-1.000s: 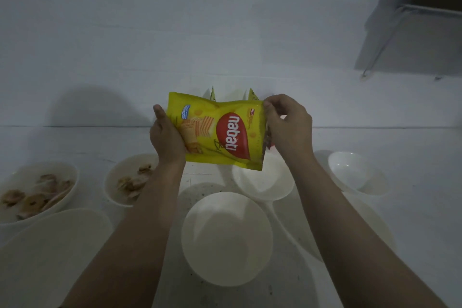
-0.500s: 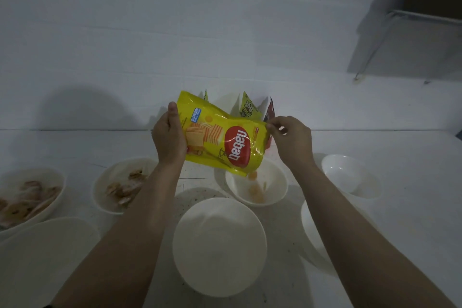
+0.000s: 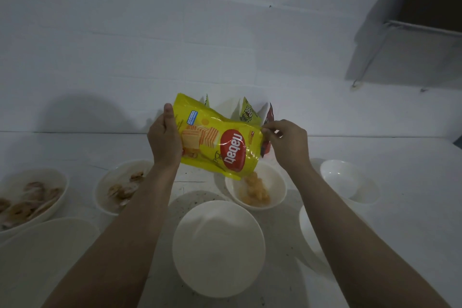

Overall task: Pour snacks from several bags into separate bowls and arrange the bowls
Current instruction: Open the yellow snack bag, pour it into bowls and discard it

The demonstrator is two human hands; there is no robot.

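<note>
White counter – bowls on it; both hands, left and right, pinch tilted yellow bag, wafers filling middle bowl.

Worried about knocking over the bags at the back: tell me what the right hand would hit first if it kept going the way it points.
Probably the red bag standing just behind the yellow bag that the right hand pinches. Its fingers point left and away, towards that red bag and the green bag beside it. Depth is unclear.

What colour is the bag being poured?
Yellow with a red oval logo, in the head view: bag.
</note>
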